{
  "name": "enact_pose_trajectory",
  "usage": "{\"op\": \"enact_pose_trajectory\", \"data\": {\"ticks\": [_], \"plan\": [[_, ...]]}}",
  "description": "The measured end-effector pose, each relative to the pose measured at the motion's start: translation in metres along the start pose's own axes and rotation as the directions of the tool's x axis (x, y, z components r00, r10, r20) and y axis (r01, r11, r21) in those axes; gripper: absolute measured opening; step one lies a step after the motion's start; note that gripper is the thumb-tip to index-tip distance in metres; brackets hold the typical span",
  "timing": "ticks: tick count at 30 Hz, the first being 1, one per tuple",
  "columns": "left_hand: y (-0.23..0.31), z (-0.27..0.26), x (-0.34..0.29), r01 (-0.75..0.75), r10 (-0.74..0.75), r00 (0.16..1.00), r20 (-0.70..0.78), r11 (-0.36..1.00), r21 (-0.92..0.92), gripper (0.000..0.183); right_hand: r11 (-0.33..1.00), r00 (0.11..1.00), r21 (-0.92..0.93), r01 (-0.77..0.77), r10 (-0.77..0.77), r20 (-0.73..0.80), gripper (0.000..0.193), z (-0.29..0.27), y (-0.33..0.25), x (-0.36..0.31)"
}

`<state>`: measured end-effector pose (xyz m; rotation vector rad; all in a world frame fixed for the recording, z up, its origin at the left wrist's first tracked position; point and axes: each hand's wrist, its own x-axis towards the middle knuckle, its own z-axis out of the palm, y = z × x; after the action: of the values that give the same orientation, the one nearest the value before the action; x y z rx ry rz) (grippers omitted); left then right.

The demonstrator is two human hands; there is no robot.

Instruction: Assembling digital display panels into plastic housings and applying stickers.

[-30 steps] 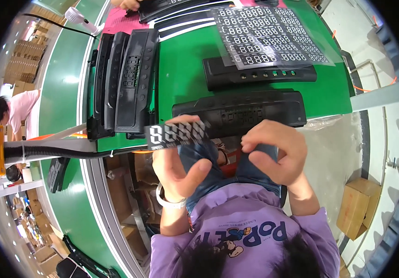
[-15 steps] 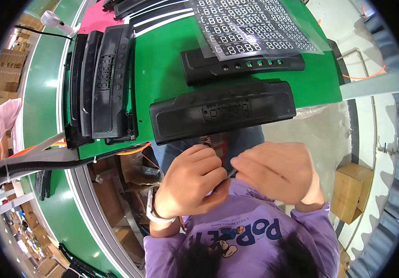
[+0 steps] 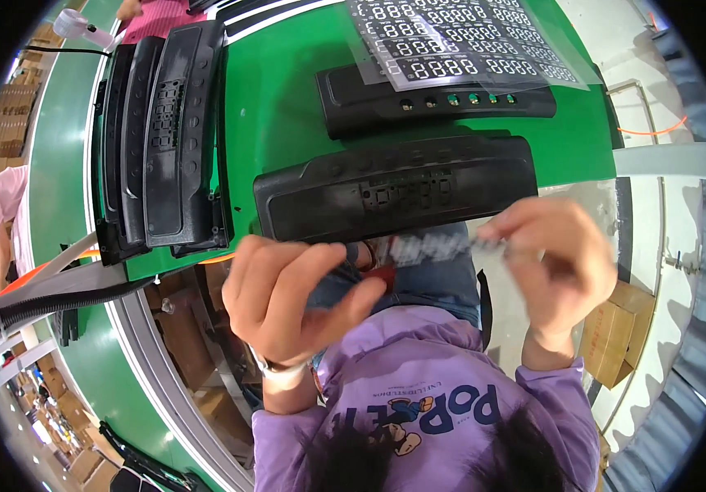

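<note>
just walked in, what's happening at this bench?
The person's right hand pinches one end of a motion-blurred digit strip; the left hand is open near the other end. Just beyond them, a black panel with digit-shaped cutouts lies on the green table. Behind it is a second panel, partly covered by a clear sheet of printed digits.

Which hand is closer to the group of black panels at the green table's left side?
Left. The left hand is below and right of the black panels in the picture, not touching them; the right hand is much farther right, pinching a blurred strip.
</note>
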<state>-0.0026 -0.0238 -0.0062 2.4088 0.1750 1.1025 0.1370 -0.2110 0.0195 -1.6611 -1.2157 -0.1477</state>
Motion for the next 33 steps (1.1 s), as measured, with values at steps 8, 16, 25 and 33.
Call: {"op": "enact_pose_trajectory", "data": {"ticks": [8, 16, 25, 33], "plan": [[-0.025, 0.035, -0.029, -0.134, 0.134, 0.991, 0.015, 0.969, 0.207, 0.047, 0.648, 0.741, 0.467, -0.602, 0.671, 0.023, 0.008, 0.015, 0.012, 0.012], [-0.031, 0.039, -0.04, -0.057, 0.064, 0.996, -0.055, 0.991, 0.121, 0.037, 0.589, 0.646, 0.308, -0.748, 0.752, 0.132, 0.008, 0.019, 0.01, 0.02], [-0.031, 0.041, -0.042, -0.063, 0.072, 0.995, -0.07, 0.989, 0.133, 0.036, 0.61, 0.657, 0.29, -0.738, 0.747, 0.103, 0.011, 0.022, 0.01, 0.017], [-0.031, 0.042, -0.045, -0.064, 0.076, 0.994, -0.079, 0.987, 0.145, 0.036, 0.627, 0.673, 0.287, -0.724, 0.733, 0.094, 0.012, 0.024, 0.01, 0.015]]}}
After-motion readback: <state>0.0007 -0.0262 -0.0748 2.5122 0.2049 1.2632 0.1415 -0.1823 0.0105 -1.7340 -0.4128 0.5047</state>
